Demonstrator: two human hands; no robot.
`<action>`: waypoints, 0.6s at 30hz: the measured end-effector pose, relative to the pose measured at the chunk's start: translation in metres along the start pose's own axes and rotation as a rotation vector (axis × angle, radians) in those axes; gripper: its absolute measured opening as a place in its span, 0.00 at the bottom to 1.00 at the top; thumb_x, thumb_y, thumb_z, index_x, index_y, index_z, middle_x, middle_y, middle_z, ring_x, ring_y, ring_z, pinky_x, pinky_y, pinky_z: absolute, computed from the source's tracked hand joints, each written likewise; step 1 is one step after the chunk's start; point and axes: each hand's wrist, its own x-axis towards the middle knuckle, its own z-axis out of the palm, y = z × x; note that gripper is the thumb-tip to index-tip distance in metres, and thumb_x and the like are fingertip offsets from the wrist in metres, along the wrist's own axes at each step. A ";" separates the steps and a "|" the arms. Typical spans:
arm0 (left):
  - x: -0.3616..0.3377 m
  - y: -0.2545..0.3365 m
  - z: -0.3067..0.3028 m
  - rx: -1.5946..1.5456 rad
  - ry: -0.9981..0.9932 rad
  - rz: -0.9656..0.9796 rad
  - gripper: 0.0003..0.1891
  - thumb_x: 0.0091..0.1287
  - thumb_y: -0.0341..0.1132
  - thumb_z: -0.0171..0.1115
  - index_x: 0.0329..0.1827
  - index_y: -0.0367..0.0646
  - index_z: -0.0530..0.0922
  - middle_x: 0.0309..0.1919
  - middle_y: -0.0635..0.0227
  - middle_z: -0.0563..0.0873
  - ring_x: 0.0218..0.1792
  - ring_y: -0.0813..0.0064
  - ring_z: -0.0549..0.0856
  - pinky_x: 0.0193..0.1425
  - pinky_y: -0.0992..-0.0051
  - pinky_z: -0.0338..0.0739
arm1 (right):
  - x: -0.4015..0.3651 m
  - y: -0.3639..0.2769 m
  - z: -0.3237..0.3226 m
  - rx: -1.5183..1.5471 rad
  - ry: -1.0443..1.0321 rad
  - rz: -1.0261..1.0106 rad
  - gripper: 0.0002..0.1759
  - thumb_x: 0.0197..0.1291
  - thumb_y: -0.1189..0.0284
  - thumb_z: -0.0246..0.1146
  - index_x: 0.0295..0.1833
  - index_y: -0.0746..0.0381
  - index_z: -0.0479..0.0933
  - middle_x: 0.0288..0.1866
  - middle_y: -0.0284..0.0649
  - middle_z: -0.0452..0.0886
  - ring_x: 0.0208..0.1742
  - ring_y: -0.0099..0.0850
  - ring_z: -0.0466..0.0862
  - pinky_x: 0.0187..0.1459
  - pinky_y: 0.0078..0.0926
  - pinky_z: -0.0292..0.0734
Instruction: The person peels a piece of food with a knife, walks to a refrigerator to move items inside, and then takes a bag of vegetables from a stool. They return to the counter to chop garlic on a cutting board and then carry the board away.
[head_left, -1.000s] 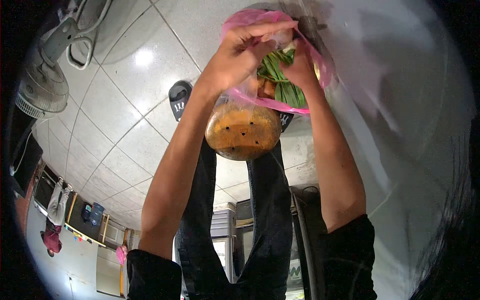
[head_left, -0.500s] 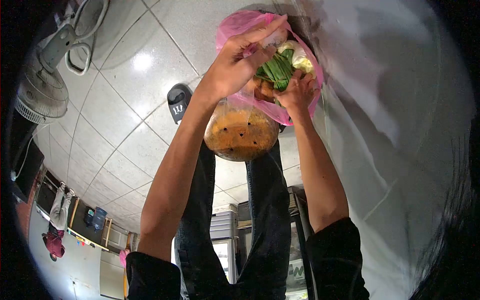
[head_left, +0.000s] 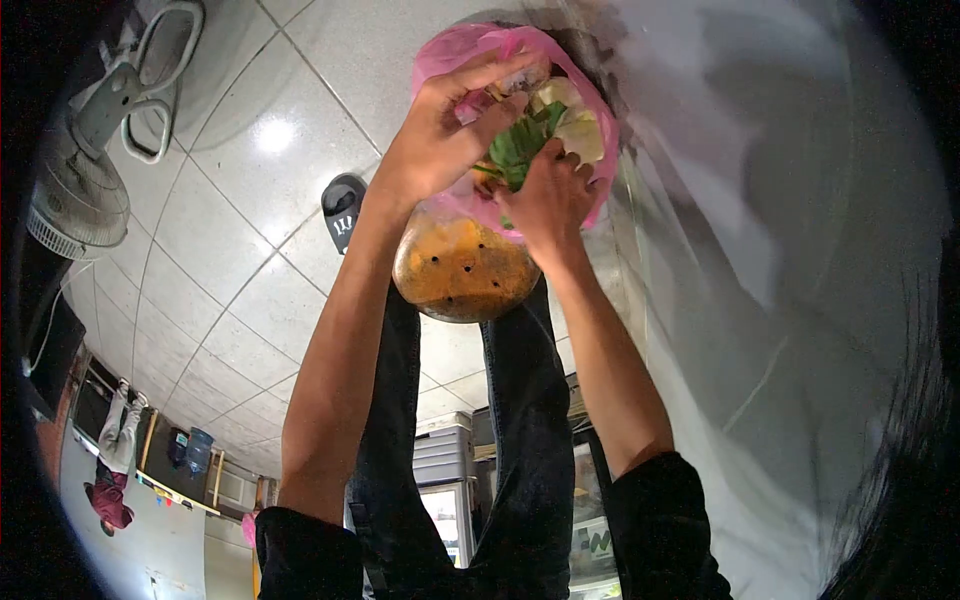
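A pink plastic bag (head_left: pixel 450 50) lies open beneath both hands, holding green leaves (head_left: pixel 516 150) and pale, whitish-yellow produce (head_left: pixel 580 135). My left hand (head_left: pixel 435 140) is at the bag's left side, thumb and index finger closed around a fold of its plastic. Inside the right part of the opening, my right hand (head_left: pixel 553 195) has its fingers curled on the green leaves; its palm side is hidden. Just below the bag is a rounded orange-brown surface (head_left: pixel 465 265) with several dark holes, which looks like a stool seat.
A black slipper (head_left: pixel 343 210) lies on the tiled floor left of my arm. At far left stands a fan (head_left: pixel 80 195). A grey wall or sheet (head_left: pixel 740 300) fills the right side. Grey drawers (head_left: pixel 443 455) show between my legs, and another person (head_left: pixel 115 470) is far off at lower left.
My right hand has moved left and turned over the greens, whose bunch now shows as broader leaves. The view has shifted slightly. My left hand keeps its hold on the bag.
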 end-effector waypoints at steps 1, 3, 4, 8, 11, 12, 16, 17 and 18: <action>0.000 0.002 0.001 0.062 -0.052 0.003 0.24 0.63 0.21 0.55 0.64 0.40 0.69 0.61 0.64 0.74 0.58 0.73 0.75 0.61 0.72 0.71 | -0.004 -0.005 -0.003 -0.013 0.001 -0.014 0.42 0.36 0.52 0.74 0.51 0.66 0.66 0.41 0.51 0.79 0.45 0.48 0.78 0.43 0.46 0.71; -0.003 0.006 0.005 0.074 -0.026 0.010 0.23 0.64 0.23 0.56 0.64 0.40 0.70 0.60 0.64 0.75 0.58 0.72 0.75 0.62 0.71 0.71 | -0.009 -0.008 -0.019 0.058 -0.026 0.025 0.41 0.34 0.53 0.75 0.49 0.66 0.67 0.42 0.50 0.79 0.43 0.49 0.81 0.43 0.47 0.72; -0.005 0.008 0.006 0.092 0.002 0.012 0.22 0.64 0.24 0.57 0.63 0.41 0.70 0.58 0.64 0.77 0.58 0.72 0.75 0.62 0.71 0.70 | -0.010 -0.005 -0.017 0.061 -0.025 0.027 0.41 0.34 0.53 0.75 0.49 0.66 0.67 0.42 0.50 0.79 0.43 0.49 0.81 0.43 0.47 0.72; -0.014 0.010 0.007 0.144 0.045 0.104 0.22 0.64 0.26 0.58 0.62 0.42 0.71 0.58 0.63 0.77 0.58 0.70 0.76 0.63 0.70 0.69 | -0.003 0.019 -0.016 0.271 -0.082 0.211 0.37 0.34 0.54 0.75 0.45 0.68 0.70 0.40 0.53 0.81 0.45 0.46 0.83 0.44 0.43 0.76; -0.020 0.011 0.008 0.212 0.081 0.166 0.22 0.59 0.24 0.60 0.59 0.38 0.72 0.54 0.57 0.78 0.58 0.65 0.75 0.63 0.70 0.67 | 0.008 0.052 0.008 0.472 -0.176 0.282 0.34 0.35 0.56 0.74 0.45 0.68 0.74 0.40 0.52 0.83 0.44 0.44 0.84 0.45 0.39 0.77; -0.023 0.013 0.008 0.266 0.121 0.165 0.21 0.59 0.24 0.60 0.58 0.38 0.73 0.52 0.56 0.79 0.57 0.63 0.76 0.63 0.69 0.67 | 0.012 0.057 0.011 0.549 -0.175 0.283 0.32 0.36 0.57 0.73 0.46 0.66 0.76 0.40 0.50 0.83 0.43 0.43 0.84 0.46 0.38 0.77; -0.045 0.032 0.017 0.467 0.124 0.145 0.20 0.57 0.23 0.61 0.55 0.38 0.75 0.46 0.55 0.80 0.53 0.61 0.77 0.60 0.67 0.68 | 0.025 0.065 0.006 0.461 -0.110 0.099 0.30 0.38 0.57 0.72 0.46 0.63 0.79 0.42 0.50 0.83 0.47 0.43 0.83 0.48 0.35 0.76; -0.052 0.033 0.023 0.473 0.121 0.162 0.19 0.57 0.23 0.61 0.53 0.38 0.76 0.42 0.54 0.80 0.47 0.61 0.79 0.54 0.66 0.71 | 0.028 0.064 -0.008 0.430 -0.218 0.178 0.29 0.40 0.57 0.72 0.47 0.63 0.79 0.42 0.49 0.83 0.48 0.40 0.83 0.48 0.33 0.76; -0.059 0.035 0.031 0.477 0.124 0.162 0.19 0.57 0.23 0.61 0.53 0.38 0.76 0.42 0.54 0.80 0.47 0.61 0.79 0.54 0.66 0.71 | 0.033 0.068 -0.006 0.433 -0.218 0.174 0.29 0.40 0.57 0.72 0.47 0.63 0.79 0.42 0.49 0.83 0.48 0.40 0.83 0.48 0.33 0.76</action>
